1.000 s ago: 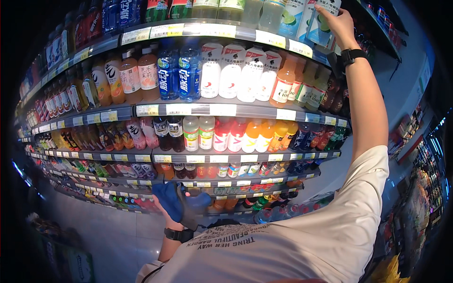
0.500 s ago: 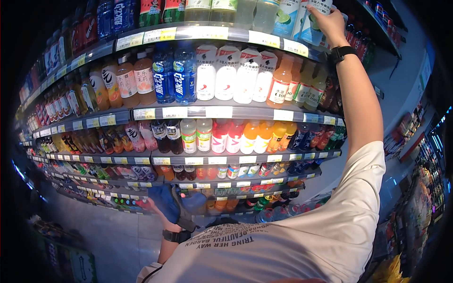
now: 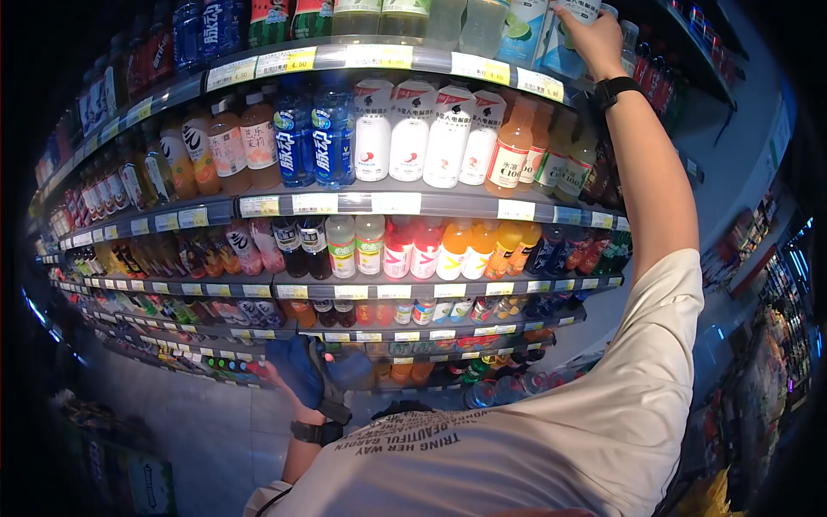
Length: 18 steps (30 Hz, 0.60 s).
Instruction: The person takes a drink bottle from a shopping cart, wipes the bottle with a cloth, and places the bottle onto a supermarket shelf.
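Observation:
My right hand [image 3: 596,41] reaches up to the top shelf at the right, its fingers wrapped round a white and light-blue drink bottle [image 3: 579,10]. Similar bottles with a lime picture [image 3: 523,34] stand just to its left. A dark band circles my right wrist. Low at the left, my left hand [image 3: 277,376] hangs in front of the lower shelves, beside a dark blue fabric-like thing [image 3: 297,366]. Most of its fingers are hidden, so whether it holds that thing cannot be told. My left wrist also wears a dark band.
Long curved shelves [image 3: 396,204] carry rows of drinks: white bottles [image 3: 413,129], blue bottles [image 3: 333,133] and orange bottles [image 3: 457,250]. Price tags line the shelf edges. Grey floor [image 3: 215,422] lies at the lower left. More stocked racks [image 3: 775,353] stand at the right.
My right hand and the bottle in it have shifted slightly left and down. The whole view has moved a little; my left hand stays low beside the blue thing.

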Motion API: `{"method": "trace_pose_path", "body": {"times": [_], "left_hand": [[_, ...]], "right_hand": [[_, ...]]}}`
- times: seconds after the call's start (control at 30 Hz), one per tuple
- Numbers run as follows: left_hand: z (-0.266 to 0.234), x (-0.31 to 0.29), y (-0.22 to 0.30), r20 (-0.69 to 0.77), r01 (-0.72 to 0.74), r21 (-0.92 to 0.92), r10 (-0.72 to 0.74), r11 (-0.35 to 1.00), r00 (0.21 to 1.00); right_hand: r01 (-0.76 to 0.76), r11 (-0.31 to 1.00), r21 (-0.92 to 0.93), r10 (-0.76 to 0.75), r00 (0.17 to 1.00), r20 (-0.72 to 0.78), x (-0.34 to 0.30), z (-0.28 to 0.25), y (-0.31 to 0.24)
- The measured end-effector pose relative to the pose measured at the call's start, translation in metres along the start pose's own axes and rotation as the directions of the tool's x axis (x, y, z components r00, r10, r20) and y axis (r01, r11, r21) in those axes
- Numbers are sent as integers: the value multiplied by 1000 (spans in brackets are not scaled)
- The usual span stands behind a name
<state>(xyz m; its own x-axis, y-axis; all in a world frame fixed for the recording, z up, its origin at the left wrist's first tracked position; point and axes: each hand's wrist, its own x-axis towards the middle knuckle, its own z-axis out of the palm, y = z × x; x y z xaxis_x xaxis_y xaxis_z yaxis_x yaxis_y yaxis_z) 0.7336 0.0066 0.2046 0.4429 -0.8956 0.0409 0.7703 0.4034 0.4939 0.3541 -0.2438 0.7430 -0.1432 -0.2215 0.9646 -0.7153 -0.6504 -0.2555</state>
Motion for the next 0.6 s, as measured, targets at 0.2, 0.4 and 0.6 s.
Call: {"method": "trace_pose_path", "body": {"times": [0.2,0.4,0.6], "left_hand": [[21,-11,-6,7,46,-44,-46,998,999],[-5,-5,-19,16,34,11,-34,999,999],[-7,-7,-26,-12,13,24,-12,1000,1000]], "right_hand": [[-14,998,-58,11,998,-65,-3,5,-1],[-7,981,-194,17,999,52,-11,2,-5],[87,968,-235,-101,994,-49,-15,1,-9]]}}
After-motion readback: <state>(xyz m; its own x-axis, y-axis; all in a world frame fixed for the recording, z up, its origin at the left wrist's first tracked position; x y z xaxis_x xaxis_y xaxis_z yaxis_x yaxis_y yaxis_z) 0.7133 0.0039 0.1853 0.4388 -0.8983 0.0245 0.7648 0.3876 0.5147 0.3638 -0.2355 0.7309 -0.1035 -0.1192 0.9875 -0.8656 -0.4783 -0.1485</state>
